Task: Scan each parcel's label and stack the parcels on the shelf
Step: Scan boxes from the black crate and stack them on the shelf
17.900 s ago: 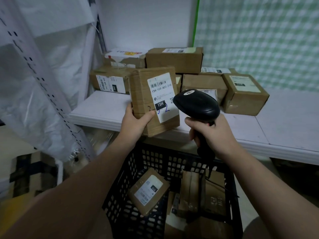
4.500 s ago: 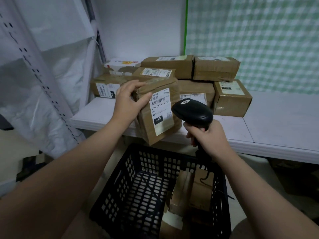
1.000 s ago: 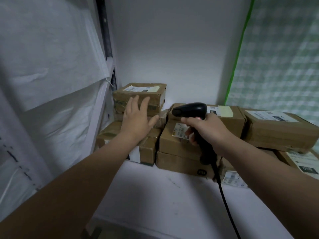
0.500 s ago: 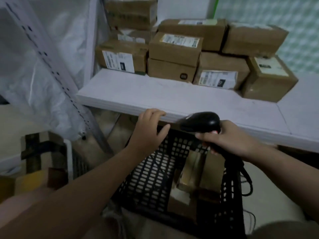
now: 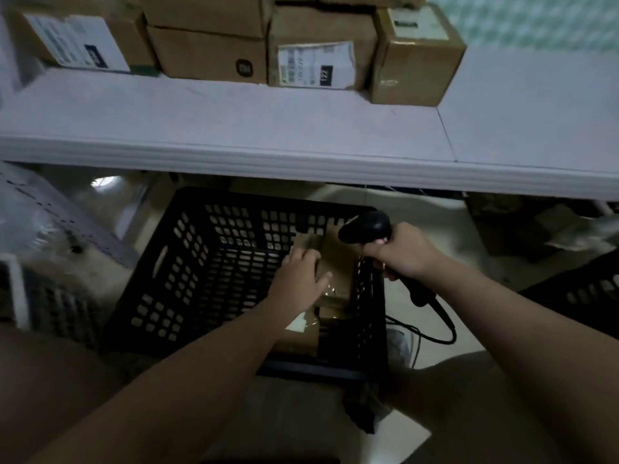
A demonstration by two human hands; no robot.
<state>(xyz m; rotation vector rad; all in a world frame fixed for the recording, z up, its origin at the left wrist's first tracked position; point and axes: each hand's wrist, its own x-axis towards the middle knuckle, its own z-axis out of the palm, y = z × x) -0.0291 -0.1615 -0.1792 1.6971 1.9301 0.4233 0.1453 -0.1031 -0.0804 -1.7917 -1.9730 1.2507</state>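
A black plastic crate (image 5: 187,272) stands on the floor below the white shelf (image 5: 234,128). Brown cardboard parcels (image 5: 338,262) lie in its right half. My left hand (image 5: 299,279) reaches down into the crate and lies on the top of one parcel, fingers spread over its edge. My right hand (image 5: 402,251) grips the handle of the black barcode scanner (image 5: 366,227) over the crate's right rim, head pointing left; its cable loops to the right. Several labelled parcels (image 5: 315,51) are stacked at the back of the shelf.
A second dark crate (image 5: 589,293) shows at the right edge. Cardboard and clutter (image 5: 522,222) lie under the shelf on the right. Plastic sheeting and a perforated metal upright (image 5: 50,212) stand at the left. The shelf's front part is bare.
My view has tilted down from the shelf to the crate. My left hand has gone from the crate's rim down onto a parcel inside. The scanner has dropped lower with my right hand.
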